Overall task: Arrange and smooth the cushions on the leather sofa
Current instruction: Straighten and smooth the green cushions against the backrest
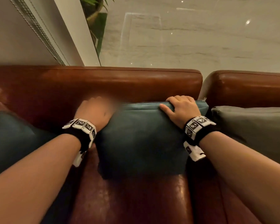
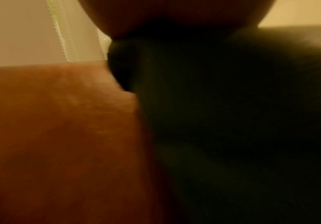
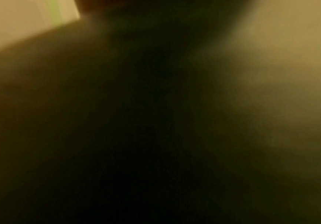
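A teal cushion point(image 1: 141, 139) stands upright against the backrest of the brown leather sofa point(image 1: 103, 81). My right hand point(image 1: 173, 102) grips its top edge near the right corner, fingers curled over the seam and thumb on the front face. My left hand point(image 1: 95, 107) is at the cushion's upper left corner, blurred by motion, with its fingers hidden. In the left wrist view the dark cushion point(image 2: 232, 121) fills the right side and the sofa leather point(image 2: 50, 121) the left. The right wrist view is dark and blurred.
Another teal cushion point(image 1: 11, 139) lies on the seat at the left. A grey cushion point(image 1: 255, 126) leans on a second brown leather seat point(image 1: 249, 88) at the right. Behind the sofa are a pale marble floor point(image 1: 200, 38) and a potted plant point(image 1: 95, 21).
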Demonstrator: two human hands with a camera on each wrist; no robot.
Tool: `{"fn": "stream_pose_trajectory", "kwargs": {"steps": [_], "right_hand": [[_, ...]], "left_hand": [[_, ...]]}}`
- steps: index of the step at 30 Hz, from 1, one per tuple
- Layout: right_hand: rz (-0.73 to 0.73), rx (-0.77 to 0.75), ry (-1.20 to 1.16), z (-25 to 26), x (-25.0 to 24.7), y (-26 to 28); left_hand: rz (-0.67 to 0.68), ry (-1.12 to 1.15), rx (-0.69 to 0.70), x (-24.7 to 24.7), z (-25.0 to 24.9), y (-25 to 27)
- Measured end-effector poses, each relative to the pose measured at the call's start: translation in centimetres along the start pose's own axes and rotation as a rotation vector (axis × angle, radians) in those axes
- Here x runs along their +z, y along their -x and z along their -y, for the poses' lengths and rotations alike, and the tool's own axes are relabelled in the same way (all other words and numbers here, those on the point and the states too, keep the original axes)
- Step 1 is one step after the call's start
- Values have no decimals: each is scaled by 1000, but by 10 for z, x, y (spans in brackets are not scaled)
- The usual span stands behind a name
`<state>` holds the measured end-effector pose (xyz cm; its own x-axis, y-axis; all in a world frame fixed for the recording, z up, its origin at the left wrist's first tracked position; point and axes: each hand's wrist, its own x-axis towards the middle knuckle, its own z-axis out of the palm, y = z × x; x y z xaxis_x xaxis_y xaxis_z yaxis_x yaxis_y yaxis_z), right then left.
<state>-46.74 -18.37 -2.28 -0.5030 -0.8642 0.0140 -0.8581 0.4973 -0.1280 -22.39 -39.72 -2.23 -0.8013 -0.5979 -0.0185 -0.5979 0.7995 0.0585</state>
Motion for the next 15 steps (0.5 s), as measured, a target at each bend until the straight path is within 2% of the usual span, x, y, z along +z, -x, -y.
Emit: {"fn": "stream_pose_trajectory", "kwargs": {"steps": [2, 5, 7, 8, 10, 12, 13, 15], "right_hand": [[10, -17, 33, -10, -5, 4], [-30, -80, 77, -6, -8, -6], [-102, -37, 47, -9, -8, -11], [-176, 15, -22, -13, -12, -7], [-426, 225, -262, -31, -18, 14], [-628, 554, -602, -50, -12, 42], [-648, 698, -809, -58, 0, 53], [-524, 833, -1207, -62, 23, 64]], "left_hand": [[-46, 1, -57, -1, 33, 9], [-49, -21, -62, 0, 45, 2], [-60, 141, -129, 4, 44, -6], [-84, 295, -174, 9, 47, -5], [-191, 600, -290, 19, 53, 11], [-232, 853, -435, 31, 50, 40], [-210, 973, -519, 35, 42, 55], [-164, 1170, -631, 51, 24, 74]]}}
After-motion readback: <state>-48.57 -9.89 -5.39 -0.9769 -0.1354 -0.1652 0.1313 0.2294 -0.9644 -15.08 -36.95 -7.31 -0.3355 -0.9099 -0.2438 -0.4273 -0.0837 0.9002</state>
